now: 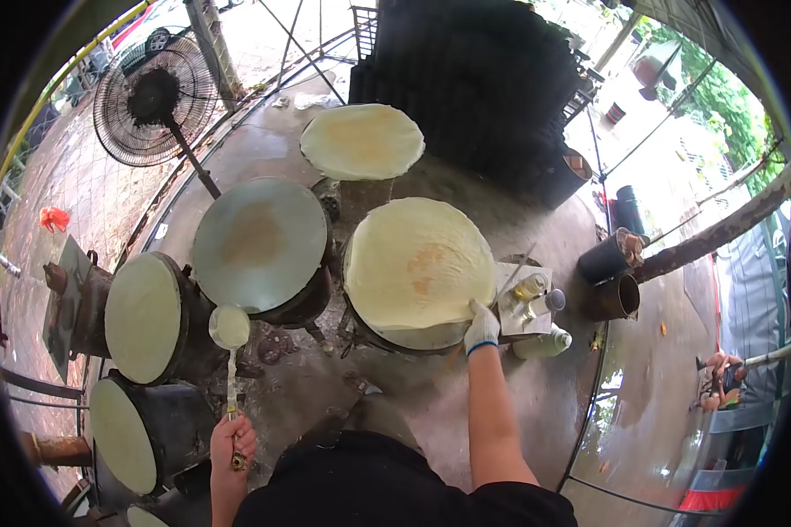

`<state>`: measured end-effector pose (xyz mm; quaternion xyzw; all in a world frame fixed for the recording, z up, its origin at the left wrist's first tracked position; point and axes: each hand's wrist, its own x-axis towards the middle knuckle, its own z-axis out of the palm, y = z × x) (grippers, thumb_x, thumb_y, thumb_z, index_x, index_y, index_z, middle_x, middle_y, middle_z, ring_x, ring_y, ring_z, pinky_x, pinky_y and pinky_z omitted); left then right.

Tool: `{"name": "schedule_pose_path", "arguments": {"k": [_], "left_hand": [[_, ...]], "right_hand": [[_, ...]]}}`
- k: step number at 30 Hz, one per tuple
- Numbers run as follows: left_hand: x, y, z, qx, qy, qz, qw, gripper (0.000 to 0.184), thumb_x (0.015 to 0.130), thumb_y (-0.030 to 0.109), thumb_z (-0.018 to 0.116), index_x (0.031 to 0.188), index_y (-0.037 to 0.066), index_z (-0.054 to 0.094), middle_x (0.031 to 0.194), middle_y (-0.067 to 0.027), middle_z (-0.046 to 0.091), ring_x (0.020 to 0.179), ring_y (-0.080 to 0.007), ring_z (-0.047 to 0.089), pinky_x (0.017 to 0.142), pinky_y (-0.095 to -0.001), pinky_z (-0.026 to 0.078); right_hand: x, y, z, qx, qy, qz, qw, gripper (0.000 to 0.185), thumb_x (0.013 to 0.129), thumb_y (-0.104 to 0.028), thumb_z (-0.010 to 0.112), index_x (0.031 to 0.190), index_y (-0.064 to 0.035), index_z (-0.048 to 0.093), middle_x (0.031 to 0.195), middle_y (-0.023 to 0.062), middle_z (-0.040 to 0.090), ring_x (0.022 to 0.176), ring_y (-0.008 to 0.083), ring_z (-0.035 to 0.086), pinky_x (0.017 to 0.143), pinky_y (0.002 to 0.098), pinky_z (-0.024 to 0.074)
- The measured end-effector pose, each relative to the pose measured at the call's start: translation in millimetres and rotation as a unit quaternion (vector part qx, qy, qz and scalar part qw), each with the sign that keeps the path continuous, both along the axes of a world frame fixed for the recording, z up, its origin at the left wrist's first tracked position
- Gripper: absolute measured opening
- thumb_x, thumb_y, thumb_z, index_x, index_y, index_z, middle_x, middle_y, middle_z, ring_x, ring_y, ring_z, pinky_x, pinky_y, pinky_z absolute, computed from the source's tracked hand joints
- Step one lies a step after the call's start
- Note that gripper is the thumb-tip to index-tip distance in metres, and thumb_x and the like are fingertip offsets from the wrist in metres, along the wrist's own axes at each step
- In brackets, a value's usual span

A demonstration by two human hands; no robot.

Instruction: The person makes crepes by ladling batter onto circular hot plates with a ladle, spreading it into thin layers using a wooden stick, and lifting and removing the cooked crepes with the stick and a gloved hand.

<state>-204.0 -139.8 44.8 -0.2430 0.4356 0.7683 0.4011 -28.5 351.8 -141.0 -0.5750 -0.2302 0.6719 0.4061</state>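
My left hand (233, 442) is bare and wrapped round the handle of a ladle (229, 328). The ladle's bowl, coated with pale batter, hangs at the near edge of a round griddle (259, 237) that has a brown patch in its middle. My right hand (482, 327) wears a white glove and pinches the near right edge of a large thin crepe (420, 263). This crepe is pale yellow with a browned centre. It lies shifted toward the far side, baring a strip of the griddle (426, 337) under it.
Other round griddles with pale sheets (143, 318) (125, 436) stand at left, and another crepe (362, 142) lies at the back. Bottles (543, 304) stand on a small stand at right. A fan (156, 97), a dark stack (457, 88) and metal buckets (615, 299) stand around.
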Motion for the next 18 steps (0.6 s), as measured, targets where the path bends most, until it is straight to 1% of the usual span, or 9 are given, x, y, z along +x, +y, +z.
{"name": "schedule_pose_path", "arguments": {"k": [2,4,5,7,9,12,14,17,18], "left_hand": [[0,-8,-3,0.004,0.002,-0.004,1.0,0.005,0.09,0.004,0.049,0.094,0.005,0.05,0.064,-0.001,0.042,0.041,-0.007,0.038,0.033,-0.0216,0.031],[1,-11,-2,-0.001,0.002,-0.002,1.0,0.005,0.09,0.004,0.05,0.094,0.005,0.05,0.064,-0.0012,0.042,0.041,-0.0074,0.038,0.033,-0.0217,0.031],[2,-12,-1,-0.003,0.002,-0.001,1.0,0.005,0.09,0.004,0.05,0.094,0.005,0.05,0.064,-0.0013,0.042,0.041,-0.0076,0.038,0.033,-0.0217,0.031],[2,-14,-1,0.0,-0.005,0.002,1.0,0.005,0.09,0.004,0.05,0.094,0.005,0.049,0.064,-0.0014,0.042,0.041,-0.0077,0.038,0.033,-0.0219,0.031],[2,-20,-3,0.009,-0.012,0.009,1.0,0.005,0.089,0.003,0.05,0.094,0.005,0.049,0.064,-0.0016,0.042,0.041,-0.0078,0.038,0.033,-0.0221,0.031],[3,-27,-7,0.028,-0.021,0.025,0.999,0.006,0.089,0.003,0.049,0.094,0.005,0.049,0.064,-0.0018,0.042,0.041,-0.0079,0.038,0.033,-0.0226,0.032],[4,-32,-9,0.029,-0.023,0.037,0.999,0.006,0.089,0.003,0.049,0.095,0.006,0.05,0.064,-0.0018,0.042,0.041,-0.0079,0.038,0.033,-0.0228,0.032],[8,-30,-7,0.021,-0.023,0.079,0.996,0.006,0.089,0.003,0.049,0.094,0.006,0.05,0.064,-0.002,0.042,0.041,-0.0081,0.038,0.033,-0.023,0.032],[8,-27,-7,0.022,-0.022,0.094,0.995,0.006,0.089,0.003,0.049,0.094,0.006,0.05,0.064,-0.002,0.042,0.041,-0.0081,0.038,0.033,-0.023,0.031]], "right_hand": [[-28,-10,77,0.026,-0.082,0.043,0.995,0.034,0.08,-0.002,0.063,0.113,0.0015,0.062,0.099,0.0075,0.066,0.084,0.0198,0.062,0.074,0.0298,0.0491],[-52,-8,104,0.126,-0.099,0.093,0.983,0.032,0.08,-0.004,0.063,0.112,0.0006,0.062,0.095,0.0064,0.066,0.08,0.0182,0.062,0.072,0.0288,0.0486],[-62,-3,100,0.211,-0.073,0.121,0.967,0.031,0.08,-0.005,0.064,0.11,0.0006,0.063,0.092,0.0059,0.066,0.077,0.0173,0.061,0.071,0.0282,0.0481],[-87,-12,122,0.315,-0.099,0.18,0.926,0.029,0.08,-0.008,0.065,0.107,0.0015,0.064,0.088,0.0054,0.066,0.075,0.0142,0.059,0.069,0.0263,0.0469],[-110,-56,199,0.354,-0.205,0.242,0.88,0.028,0.082,-0.011,0.066,0.105,0.0032,0.063,0.086,0.0051,0.065,0.075,0.01,0.057,0.069,0.0237,0.0453],[-128,-73,233,0.387,-0.2,0.297,0.85,0.025,0.08,-0.013,0.067,0.098,0.0036,0.065,0.079,0.0042,0.065,0.071,0.0114,0.057,0.067,0.0271,0.0461],[-128,-69,283,0.439,-0.195,0.336,0.81,0.02,0.08,-0.011,0.068,0.092,0.0037,0.065,0.077,0.0038,0.064,0.069,0.0094,0.055,0.063,0.0265,0.0459],[-150,-2,312,0.434,-0.1,0.358,0.821,0.013,0.079,-0.008,0.068,0.086,0.0022,0.063,0.074,0.0036,0.062,0.064,0.0078,0.056,0.057,0.0215,0.045],[-163,6,334,0.381,-0.069,0.391,0.835,0.014,0.08,-0.006,0.067,0.09,0.0026,0.063,0.076,0.0047,0.063,0.065,0.0107,0.06,0.059,0.0224,0.0486]]}}
